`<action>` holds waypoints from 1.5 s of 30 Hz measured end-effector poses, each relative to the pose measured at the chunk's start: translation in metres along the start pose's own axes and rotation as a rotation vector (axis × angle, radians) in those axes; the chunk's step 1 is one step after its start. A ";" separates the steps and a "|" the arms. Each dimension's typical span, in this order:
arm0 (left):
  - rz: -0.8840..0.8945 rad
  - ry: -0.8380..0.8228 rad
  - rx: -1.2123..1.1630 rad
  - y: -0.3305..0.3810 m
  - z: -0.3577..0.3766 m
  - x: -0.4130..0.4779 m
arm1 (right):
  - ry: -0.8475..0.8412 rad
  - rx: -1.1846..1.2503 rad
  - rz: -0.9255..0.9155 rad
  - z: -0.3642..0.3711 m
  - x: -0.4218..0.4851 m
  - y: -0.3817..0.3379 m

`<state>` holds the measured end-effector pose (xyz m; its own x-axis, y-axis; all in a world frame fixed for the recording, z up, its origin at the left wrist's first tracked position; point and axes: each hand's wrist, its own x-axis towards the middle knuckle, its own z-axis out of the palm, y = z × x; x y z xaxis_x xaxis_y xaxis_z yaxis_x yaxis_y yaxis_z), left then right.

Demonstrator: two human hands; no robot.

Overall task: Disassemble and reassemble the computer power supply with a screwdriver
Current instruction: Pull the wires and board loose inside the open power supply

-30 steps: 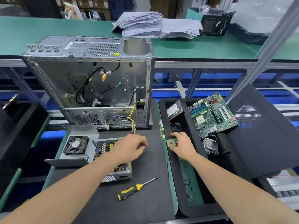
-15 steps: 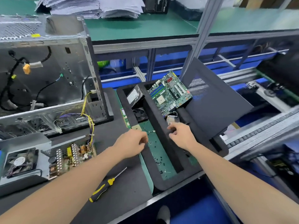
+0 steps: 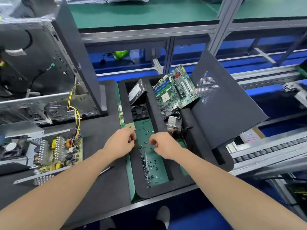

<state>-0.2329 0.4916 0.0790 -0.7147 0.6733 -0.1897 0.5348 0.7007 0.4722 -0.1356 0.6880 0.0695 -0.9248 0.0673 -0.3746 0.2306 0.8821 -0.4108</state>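
My left hand (image 3: 122, 141) is over the left rim of the black foam tray (image 3: 166, 188), and my right hand (image 3: 163, 144) is above the loose screws (image 3: 149, 165) in it. Both have curled fingers; I cannot tell whether they pinch anything. The opened power supply (image 3: 56, 153) lies left of the tray. The screwdriver (image 3: 107, 170) is between them, mostly hidden under my forearm.

The left hand (image 3: 121, 143) has left the power supply (image 3: 58, 151), joining the right hand (image 3: 164, 145) by the loose screws (image 3: 147, 163).
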 end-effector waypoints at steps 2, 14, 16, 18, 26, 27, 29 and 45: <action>-0.045 0.021 -0.006 -0.005 0.000 -0.004 | -0.135 -0.140 0.003 0.015 0.011 -0.010; -0.125 0.008 -0.252 -0.033 -0.001 -0.017 | -0.237 -0.303 0.131 0.068 0.038 -0.018; -0.126 -0.004 -0.265 -0.035 -0.001 -0.016 | -0.255 -0.303 0.144 0.071 0.037 -0.019; -0.127 -0.007 -0.281 -0.038 -0.002 -0.014 | -0.276 -0.293 0.162 0.071 0.036 -0.020; -0.123 -0.024 -0.317 -0.046 0.002 -0.012 | -0.237 -0.104 0.243 0.051 0.034 -0.029; -0.124 -0.026 -0.320 -0.046 0.002 -0.012 | -0.229 -0.076 0.248 0.047 0.033 -0.030; -0.131 -0.032 -0.316 -0.045 0.001 -0.012 | -0.188 0.004 0.255 0.037 0.031 -0.032; -0.007 0.364 -0.445 -0.027 -0.063 -0.036 | -0.051 1.303 0.040 -0.023 0.026 -0.094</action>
<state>-0.2494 0.4336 0.1276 -0.8689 0.4888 0.0776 0.3446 0.4850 0.8038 -0.1888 0.6180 0.1174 -0.9048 0.0396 -0.4241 0.4061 -0.2197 -0.8870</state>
